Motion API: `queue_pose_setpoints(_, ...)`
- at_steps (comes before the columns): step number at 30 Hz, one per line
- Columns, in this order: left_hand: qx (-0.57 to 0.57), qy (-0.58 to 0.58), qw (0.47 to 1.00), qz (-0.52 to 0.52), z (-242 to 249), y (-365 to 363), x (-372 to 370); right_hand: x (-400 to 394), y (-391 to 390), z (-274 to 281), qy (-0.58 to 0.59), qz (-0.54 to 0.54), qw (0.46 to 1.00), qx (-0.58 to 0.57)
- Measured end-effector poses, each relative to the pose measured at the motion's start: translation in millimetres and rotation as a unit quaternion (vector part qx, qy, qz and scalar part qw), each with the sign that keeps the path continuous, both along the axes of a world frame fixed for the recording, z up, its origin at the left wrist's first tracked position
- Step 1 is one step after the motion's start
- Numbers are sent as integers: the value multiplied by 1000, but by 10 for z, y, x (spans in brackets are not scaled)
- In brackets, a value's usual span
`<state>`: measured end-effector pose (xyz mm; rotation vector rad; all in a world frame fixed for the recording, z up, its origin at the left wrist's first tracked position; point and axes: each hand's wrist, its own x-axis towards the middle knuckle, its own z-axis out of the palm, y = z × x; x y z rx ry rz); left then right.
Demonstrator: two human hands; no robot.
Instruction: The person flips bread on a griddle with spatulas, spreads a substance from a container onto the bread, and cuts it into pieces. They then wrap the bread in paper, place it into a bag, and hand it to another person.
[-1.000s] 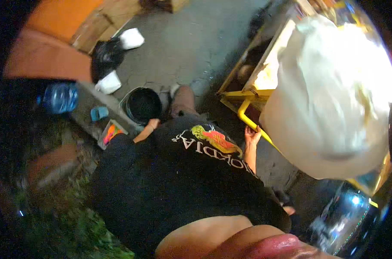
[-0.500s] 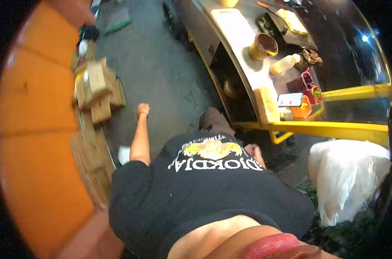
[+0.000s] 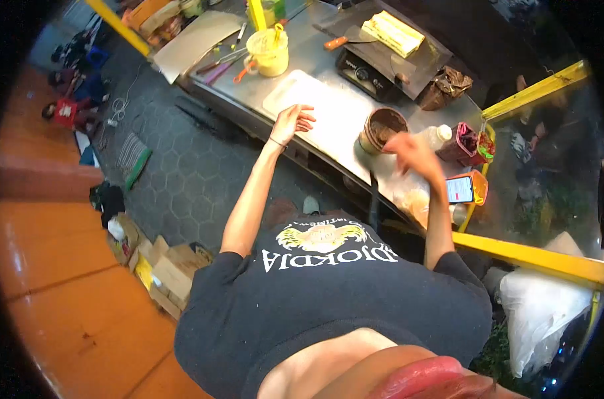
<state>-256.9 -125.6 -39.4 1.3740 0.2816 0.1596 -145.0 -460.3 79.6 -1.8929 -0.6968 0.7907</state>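
My left hand (image 3: 294, 125) is above the near edge of the white board (image 3: 315, 100), its fingers apart and slightly bent, with nothing in them. Blurred by motion, my right hand (image 3: 413, 157) hangs beside the rim of a brown-smeared tub (image 3: 375, 136); whether it holds anything is unclear. A pale bottle (image 3: 436, 136) stands just behind that hand. Nearer my right forearm are a bag of pale food (image 3: 413, 203) and a lit phone (image 3: 460, 189) leaning by an orange container (image 3: 479, 187).
A yellow block of food (image 3: 393, 33) lies on a flat griddle (image 3: 408, 63), with an orange-handled spatula (image 3: 336, 43) beside it. A yellow pitcher (image 3: 268, 53) stands farther left. Yellow rails (image 3: 534, 256) border the cart. Cardboard boxes (image 3: 175, 276) and people (image 3: 72, 112) are at left.
The view has turned towards the cart. My left hand has come from over the floor to the board, and my right hand has risen from beside my body to the tub.
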Motion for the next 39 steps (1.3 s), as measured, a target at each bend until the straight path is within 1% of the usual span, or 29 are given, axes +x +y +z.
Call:
queue_pose_setpoints(1,-13,3,1000,10,19,130,247,286,138,201,-92,-103,990,-18)
queue_pose_setpoints(2,-24,9,1000,18,50,242,506,527,265,281,-192,-169,964,70)
queue_pose_setpoints(4,-28,4,999,20,75,439,1109,918,567,352,-305,-283,906,-82)
queue_pose_setpoints(5,-65,21,997,48,89,502,1370,992,676,252,-296,-297,903,-90)
queue_pose_setpoints(6,-98,38,992,75,100,562,1595,1071,781,120,-362,-298,868,-163)
queue_pose_setpoints(7,-133,61,988,45,107,653,1876,1241,907,29,-428,-300,820,-232)
queue_pose_setpoints(8,-168,88,982,13,75,737,2077,1319,975,-30,-378,-309,839,-239)
queue_pose_setpoints(9,-204,109,972,-40,45,830,2257,1366,1007,-76,-268,-336,876,-219)
queue_pose_setpoints(10,-208,152,966,-24,214,795,2317,1369,1070,-41,-157,-358,900,-192)
queue_pose_setpoints(11,-241,148,949,-142,186,902,2436,1392,1095,-70,-99,-387,904,-152)
queue_pose_setpoints(12,-272,147,916,-257,134,990,2506,1396,1074,-157,-94,-405,896,-155)
queue_pose_setpoints(13,-273,168,910,-261,211,983,2546,1471,1027,-224,-1,-439,898,-28)
queue_pose_setpoints(14,-275,191,905,-263,337,955,2517,1558,947,-292,90,-459,878,102)
queue_pose_setpoints(15,-217,174,919,-279,512,941,2485,1662,807,-363,107,-467,864,155)
queue_pose_setpoints(16,-213,177,916,-289,656,970,2463,1777,618,-422,140,-472,844,211)
queue_pose_setpoints(18,-75,126,934,-325,939,1054,2432,1916,344,-361,89,-554,805,192)
queue_pose_setpoints(19,-14,105,939,-327,1066,1122,2405,2010,318,-307,45,-565,802,187)
queue_pose_setpoints(20,-10,105,937,-332,1150,1176,2405,2110,317,-235,3,-575,798,181)
queue_pose_setpoints(23,247,26,925,-287,1320,1242,2557,2654,587,-202,-72,-575,800,155)
queue_pose_setpoints(24,279,18,918,-281,1349,1243,2631,2857,690,-233,-87,-571,803,148)
queue_pose_setpoints(26,338,-7,906,-253,1306,1204,2789,3134,868,-346,-155,-523,821,169)
queue_pose_setpoints(28,352,-26,906,-234,1121,1178,2976,3202,906,-386,-271,-456,841,109)
queue_pose_setpoints(30,412,-33,889,-196,1106,1106,3060,3065,894,-248,-295,-407,862,57)
queue_pose_setpoints(31,435,-33,880,-187,1143,1074,3071,3015,829,-196,-295,-405,863,59)
queue_pose_setpoints(33,456,-34,871,-181,1188,1061,3170,2894,699,-118,-442,-338,830,-39)
queue_pose_setpoints(34,476,-34,860,-181,1203,1054,3256,2750,650,-55,-442,-338,830,-38)
queue_pose_setpoints(36,493,-83,853,-153,1032,1140,3597,2383,580,91,-363,-309,879,-17)
queue_pose_setpoints(37,494,-84,850,-160,1038,1190,3719,2254,524,112,-365,-308,878,-14)
queue_pose_setpoints(39,500,-96,845,-161,1105,1245,3833,2069,370,120,-147,-383,911,44)
